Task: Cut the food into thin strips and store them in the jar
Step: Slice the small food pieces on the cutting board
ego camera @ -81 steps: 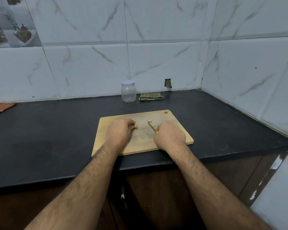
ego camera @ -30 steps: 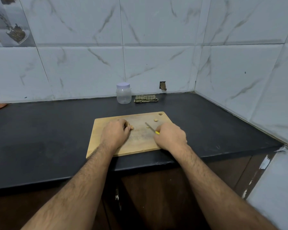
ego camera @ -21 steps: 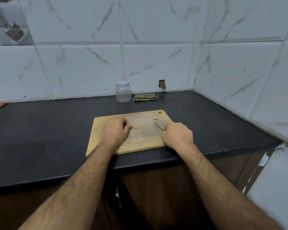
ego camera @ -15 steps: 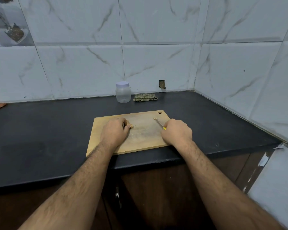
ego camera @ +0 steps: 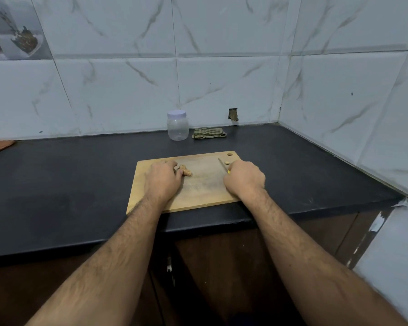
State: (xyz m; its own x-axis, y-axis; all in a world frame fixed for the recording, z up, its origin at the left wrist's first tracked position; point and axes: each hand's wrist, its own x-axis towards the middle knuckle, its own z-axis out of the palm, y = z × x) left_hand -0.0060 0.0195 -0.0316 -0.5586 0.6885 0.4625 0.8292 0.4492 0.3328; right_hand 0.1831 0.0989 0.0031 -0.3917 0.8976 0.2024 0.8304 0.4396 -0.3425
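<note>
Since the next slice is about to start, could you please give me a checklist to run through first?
1. Left hand steadies the ginger piece on the cutting board: ok.
2. Right hand has a grip on the knife: ok.
3. Blade is lined up over the ginger: not ok, it points at the cut slice near the board's far right corner.
4. Jar is open for storing: not ok, lid on, by the wall.
5. Blade sharpness: cannot tell.
</note>
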